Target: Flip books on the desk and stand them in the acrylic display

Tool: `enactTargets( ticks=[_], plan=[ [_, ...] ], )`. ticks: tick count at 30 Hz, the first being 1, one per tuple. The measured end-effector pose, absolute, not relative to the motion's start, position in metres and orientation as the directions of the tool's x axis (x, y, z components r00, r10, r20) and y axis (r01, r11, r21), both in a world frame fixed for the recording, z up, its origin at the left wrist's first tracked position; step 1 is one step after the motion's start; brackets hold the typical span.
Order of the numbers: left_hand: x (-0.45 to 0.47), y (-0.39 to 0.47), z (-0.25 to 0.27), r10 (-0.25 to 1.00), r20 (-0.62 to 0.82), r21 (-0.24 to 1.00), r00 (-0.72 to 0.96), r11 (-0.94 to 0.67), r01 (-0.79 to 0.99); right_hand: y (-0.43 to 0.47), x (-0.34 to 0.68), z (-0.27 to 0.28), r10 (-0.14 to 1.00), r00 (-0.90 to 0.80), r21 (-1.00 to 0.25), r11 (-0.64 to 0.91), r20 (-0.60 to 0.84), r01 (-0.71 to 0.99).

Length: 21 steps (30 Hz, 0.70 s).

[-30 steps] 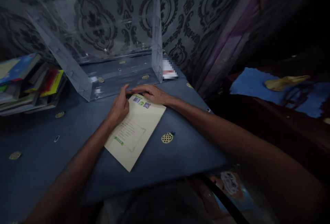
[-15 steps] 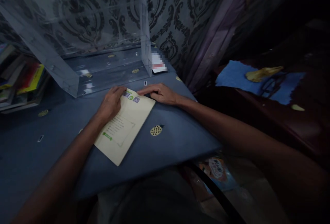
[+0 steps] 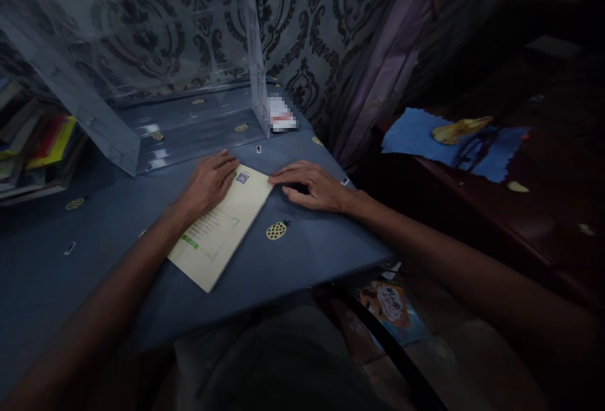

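Left hand (image 3: 208, 181) lies flat across the booklet (image 3: 224, 244), best kept steady; right hand (image 3: 317, 187), grip loosely parted, seemingly touches its corner.

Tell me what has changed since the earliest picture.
The right hand has moved rightward along the booklet's far edge, away from the left hand, to its far right corner. The left hand has shifted from the booklet's left edge onto its far left part, now covering the barcode. The booklet still lies on the blue tablecloth; the clear stand still stands behind it.
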<state>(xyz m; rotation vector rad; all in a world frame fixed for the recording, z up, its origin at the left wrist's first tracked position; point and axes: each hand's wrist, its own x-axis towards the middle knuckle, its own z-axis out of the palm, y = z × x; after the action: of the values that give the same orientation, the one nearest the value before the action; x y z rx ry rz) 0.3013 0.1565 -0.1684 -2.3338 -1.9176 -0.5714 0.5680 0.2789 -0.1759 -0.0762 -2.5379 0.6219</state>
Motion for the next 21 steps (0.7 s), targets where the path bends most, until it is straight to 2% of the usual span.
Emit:
enactTargets(
  ticks=[6, 11, 15, 21],
  plan=[
    [0.322, 0.146, -0.159, 0.916, 0.177, 0.202, 0.359, -0.391, 0.898, 0.271, 0.571, -0.177, 0.128, -0.889, -0.273, 0.962, 0.439, 0.004],
    [0.321, 0.127, -0.154, 0.888, 0.121, 0.236, 0.444, -0.46, 0.856, 0.249, 0.566, -0.168, 0.16, -0.924, -0.044, 0.987, 0.348, 0.155],
    [0.323, 0.122, -0.154, 0.91, 0.102, 0.238, 0.402, -0.415, 0.878, 0.231, 0.552, -0.162, 0.226, -0.927, 0.104, 0.958, 0.299, 0.266],
    [0.332, 0.123, -0.156, 0.981, 0.085, 0.205, 0.174, -0.188, 0.961, 0.241, 0.522, -0.164, 0.277, -0.921, 0.16, 0.931, 0.273, 0.327]
  ],
)
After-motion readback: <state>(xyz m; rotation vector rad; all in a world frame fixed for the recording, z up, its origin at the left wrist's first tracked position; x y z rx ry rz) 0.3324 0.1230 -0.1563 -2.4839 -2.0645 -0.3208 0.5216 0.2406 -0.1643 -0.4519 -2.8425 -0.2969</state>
